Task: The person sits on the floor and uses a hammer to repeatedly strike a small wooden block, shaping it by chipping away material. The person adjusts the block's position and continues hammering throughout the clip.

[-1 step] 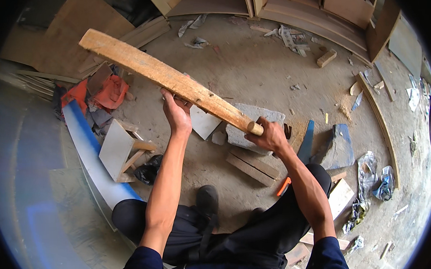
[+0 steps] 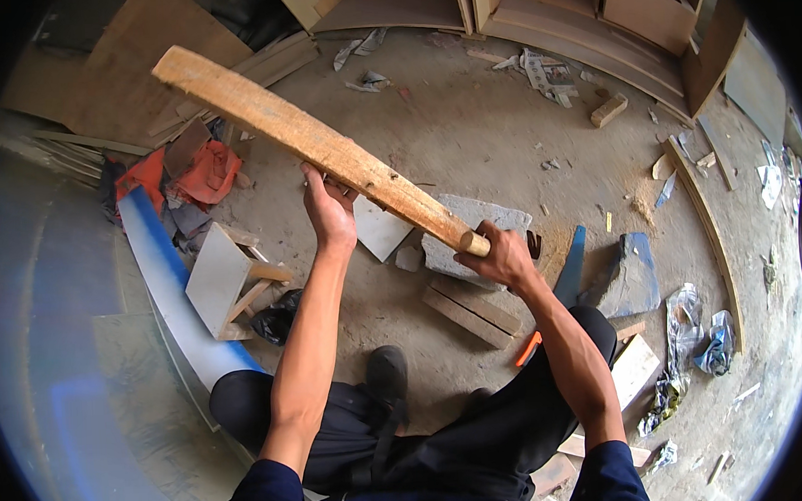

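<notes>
I hold a long, rough wooden plank (image 2: 276, 121) up over the dusty floor; it slants from the upper left down to a rounded near end. My left hand (image 2: 331, 213) grips it from below around its middle. My right hand (image 2: 503, 259) is closed around the rounded near end. Under the plank lie a flat grey stone slab (image 2: 494, 216) and a pale square tile (image 2: 380, 229). My bent legs in black trousers and a dark shoe (image 2: 387, 374) fill the lower middle.
A small wooden stool (image 2: 226, 278) lies tipped at the left beside a blue-white board (image 2: 161, 263) and orange cloth (image 2: 202, 170). Stacked wood blocks (image 2: 468, 310), a blue-bladed saw (image 2: 569, 264), a grey stone (image 2: 629, 275) and plastic bags (image 2: 705, 334) sit right. Curved wooden cabinet parts (image 2: 588, 14) line the far side.
</notes>
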